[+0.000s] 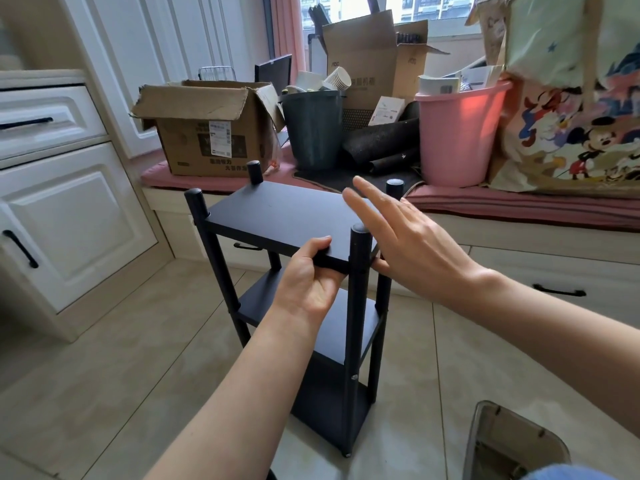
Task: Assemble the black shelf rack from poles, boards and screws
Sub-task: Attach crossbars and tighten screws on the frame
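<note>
- Nearest me, both forearms reach out over the tiled floor (104, 358) toward the rack (304, 306), which stands upright on the tiles in front of the window seat (519, 202).
- My left hand (308, 278) grips the near edge of the top board (287, 220), thumb on top and fingers curled beneath, just beside the near right pole (356, 306).
- My right hand (398, 233) hovers flat above the right end of that board, fingers straight and spread, holding nothing; whether its underside touches the board or the pole I cannot tell.
- All three boards sit between four poles, so I judge the build nearly done, with only a check for wobble or a last tightening left.
- Judging by the thin boards and slim poles, it should be light but tall and narrow, so easy to tip if I push high up.
- Stiffness depends on the screws; a small one (354, 376) shows low on the near right pole.
- Smooth black faces look slippery, so gripping a board edge or wrapping a pole seems surer than pressing flat.
- For lifting, I would take two opposite poles below the top board.
</note>
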{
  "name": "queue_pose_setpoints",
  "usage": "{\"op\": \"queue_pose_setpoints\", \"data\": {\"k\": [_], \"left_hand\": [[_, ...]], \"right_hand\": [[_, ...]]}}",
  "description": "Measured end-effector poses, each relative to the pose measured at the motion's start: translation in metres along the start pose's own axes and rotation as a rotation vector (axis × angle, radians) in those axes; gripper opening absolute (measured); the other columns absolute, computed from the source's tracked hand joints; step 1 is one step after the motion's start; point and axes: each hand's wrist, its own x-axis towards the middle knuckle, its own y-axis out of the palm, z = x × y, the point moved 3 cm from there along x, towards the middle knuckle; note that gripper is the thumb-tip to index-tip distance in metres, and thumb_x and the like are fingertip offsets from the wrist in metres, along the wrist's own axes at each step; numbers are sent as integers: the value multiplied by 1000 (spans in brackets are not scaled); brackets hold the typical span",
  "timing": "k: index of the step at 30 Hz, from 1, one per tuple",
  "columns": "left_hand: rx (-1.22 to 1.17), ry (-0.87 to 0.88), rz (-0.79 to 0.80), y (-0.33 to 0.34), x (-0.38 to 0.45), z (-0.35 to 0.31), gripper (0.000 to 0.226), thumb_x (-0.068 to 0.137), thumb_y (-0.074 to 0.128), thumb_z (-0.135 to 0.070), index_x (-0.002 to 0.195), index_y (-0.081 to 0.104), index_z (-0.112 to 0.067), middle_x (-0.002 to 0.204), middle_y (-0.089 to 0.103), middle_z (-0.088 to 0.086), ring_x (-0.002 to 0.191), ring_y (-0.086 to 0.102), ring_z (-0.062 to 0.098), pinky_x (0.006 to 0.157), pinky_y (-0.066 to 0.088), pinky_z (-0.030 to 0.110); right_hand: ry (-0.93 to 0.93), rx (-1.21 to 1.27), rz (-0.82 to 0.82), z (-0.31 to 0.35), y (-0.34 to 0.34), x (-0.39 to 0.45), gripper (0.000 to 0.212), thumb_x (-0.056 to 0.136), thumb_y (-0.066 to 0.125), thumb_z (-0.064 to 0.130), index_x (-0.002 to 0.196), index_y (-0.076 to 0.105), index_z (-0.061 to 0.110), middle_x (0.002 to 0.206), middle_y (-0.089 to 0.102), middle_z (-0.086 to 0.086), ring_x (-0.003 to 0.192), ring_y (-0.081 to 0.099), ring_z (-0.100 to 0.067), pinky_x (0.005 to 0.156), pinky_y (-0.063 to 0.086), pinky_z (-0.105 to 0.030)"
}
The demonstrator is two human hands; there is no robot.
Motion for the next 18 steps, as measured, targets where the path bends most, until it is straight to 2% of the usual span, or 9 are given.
{"op": "queue_pose_setpoints", "data": {"k": [1, 3, 6, 8, 10, 12, 14, 16, 18], "left_hand": [[7, -1, -5, 1, -1, 0, 15, 99, 48, -4, 96, 61, 4, 105, 70, 27, 108, 67, 44, 104, 44, 62], [10, -4, -18, 2, -2, -1, 14, 99, 49, -5, 100, 59, 5, 99, 71, 25, 93, 72, 41, 89, 53, 58], [-14, -19, -42, 5, -2, -2, 11, 100, 50, -5, 97, 57, 2, 88, 72, 24, 77, 74, 40, 75, 55, 55], [-20, -20, -43, 7, -4, -1, 11, 100, 49, -5, 103, 56, 3, 98, 70, 28, 84, 73, 42, 77, 54, 56], [-9, -3, -24, 9, -4, 0, 16, 101, 47, -5, 111, 55, 4, 115, 63, 29, 96, 68, 43, 87, 53, 56], [27, 17, -14, 10, -5, 4, 18, 102, 47, -6, 112, 56, 5, 118, 62, 29, 104, 67, 42, 95, 52, 53], [71, 44, -49, 10, -4, 8, 19, 102, 49, -7, 112, 57, 7, 125, 60, 32, 114, 64, 44, 96, 53, 50], [151, 75, -110, 12, -5, 12, 23, 100, 56, -9, 113, 56, 11, 128, 60, 33, 113, 66, 42, 95, 55, 46], [246, 110, -139, 16, -11, 16, 29, 97, 64, -12, 116, 57, 8, 118, 68, 28, 102, 72, 34, 92, 58, 41]], "right_hand": [[-37, 0, -36, 3, 0, -3, 96, 76, 66, -8, 154, 15, 13, 156, 29, -22, 134, 45, -40, 105, 45, -50], [-75, 29, -55, 6, 2, -5, 82, 77, 54, -15, 152, 27, 7, 154, 34, -23, 128, 51, -40, 95, 52, -47], [-25, 118, 2, 5, 5, -6, 80, 73, 59, -18, 148, 38, 3, 155, 35, -16, 115, 62, -38, 71, 60, -45], [-22, 152, 14, 2, 5, -7, 77, 73, 62, -17, 145, 41, 2, 155, 38, -14, 114, 63, -36, 71, 60, -45], [-29, 175, 2, -2, 4, -7, 77, 70, 67, -18, 141, 45, 1, 152, 42, -13, 115, 63, -34, 74, 60, -44], [-29, 194, -11, -6, 5, -6, 78, 67, 72, -17, 139, 46, 2, 148, 47, -13, 114, 64, -33, 76, 60, -44], [-43, 219, -24, -10, 7, -7, 79, 66, 77, -15, 137, 46, 4, 137, 56, -10, 103, 68, -33, 73, 60, -44], [-34, 223, -46, -18, 7, -9, 80, 64, 80, -13, 134, 46, 5, 120, 64, -8, 88, 70, -30, 70, 59, -42], [5, 199, -47, -29, 8, -11, 78, 64, 81, -11, 133, 47, 4, 104, 68, -7, 79, 68, -25, 68, 58, -38]]}}
